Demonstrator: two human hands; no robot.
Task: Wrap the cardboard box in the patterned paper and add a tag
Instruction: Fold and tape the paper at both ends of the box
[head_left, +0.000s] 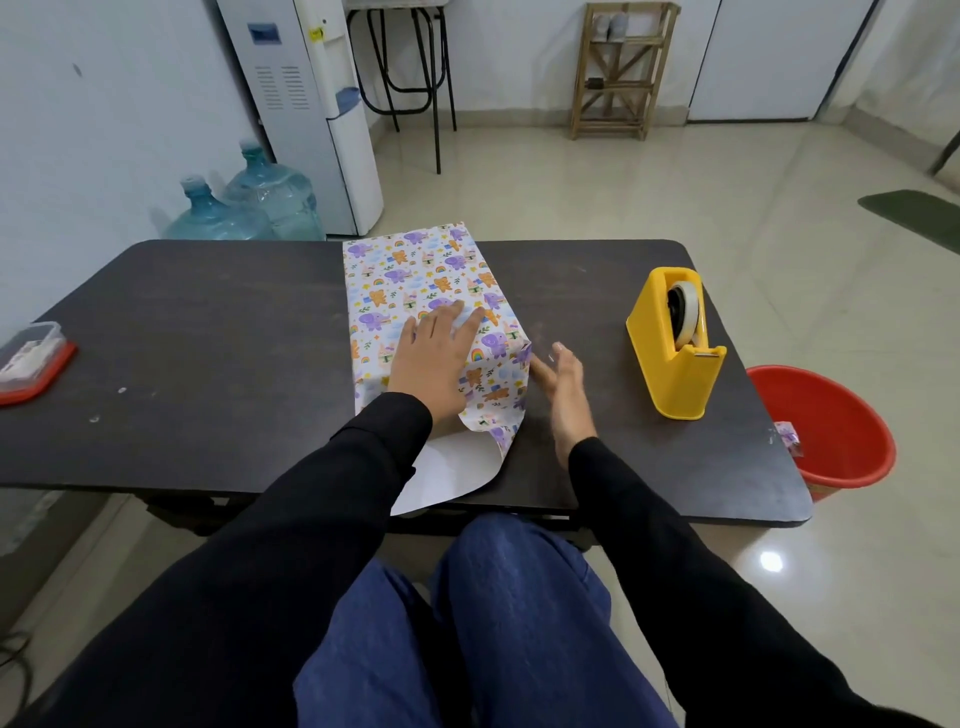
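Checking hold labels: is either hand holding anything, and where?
Nothing gripped: the left hand presses flat atop the animal-patterned paper-wrapped box; the right hand is open beside it.

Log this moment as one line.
left hand: flat on patterned paper | right hand: open beside it | near flap: unfolded | tape dispenser: untouched

Box (415, 280) on table (208, 322); tape dispenser (670, 364) right of it, container (31, 364) left.

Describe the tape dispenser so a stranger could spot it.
Start at the dark table. Look right of the paper-wrapped box, past the right hand. The tape dispenser stands near the table's right edge: the only yellow thing, a wedge-shaped block with a white tape roll in its top.
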